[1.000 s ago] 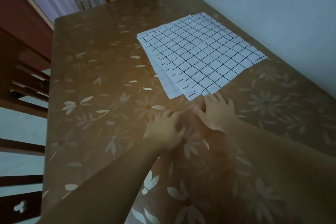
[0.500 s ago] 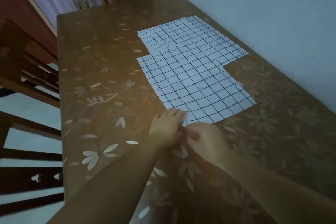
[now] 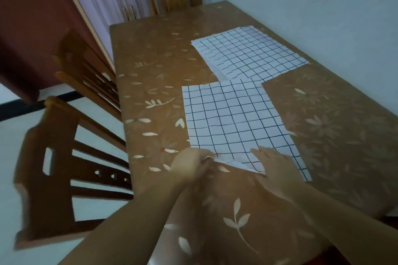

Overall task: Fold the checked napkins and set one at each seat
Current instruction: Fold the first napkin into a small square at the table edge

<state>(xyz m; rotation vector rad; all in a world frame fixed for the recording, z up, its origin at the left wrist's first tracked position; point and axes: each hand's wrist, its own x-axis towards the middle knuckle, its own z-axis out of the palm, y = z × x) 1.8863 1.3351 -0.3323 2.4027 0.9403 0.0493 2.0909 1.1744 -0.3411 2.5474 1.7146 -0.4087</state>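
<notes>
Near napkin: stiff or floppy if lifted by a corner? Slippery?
Likely floppy: a corner of the near napkin, pinched by the left hand, folds over. Probably light: it lies thin and flat. Might slide on the glossy table; the right hand presses it down.

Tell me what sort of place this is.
Probably a home dining room: a long table with a brown flower-patterned cover, dark wooden slat-backed chairs along it, and a wooden cupboard with pale doors at the far end.

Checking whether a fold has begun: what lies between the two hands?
In the head view, the turned-up edge of the near napkin, plain underside showing, spans from the left hand to the right hand.
</notes>
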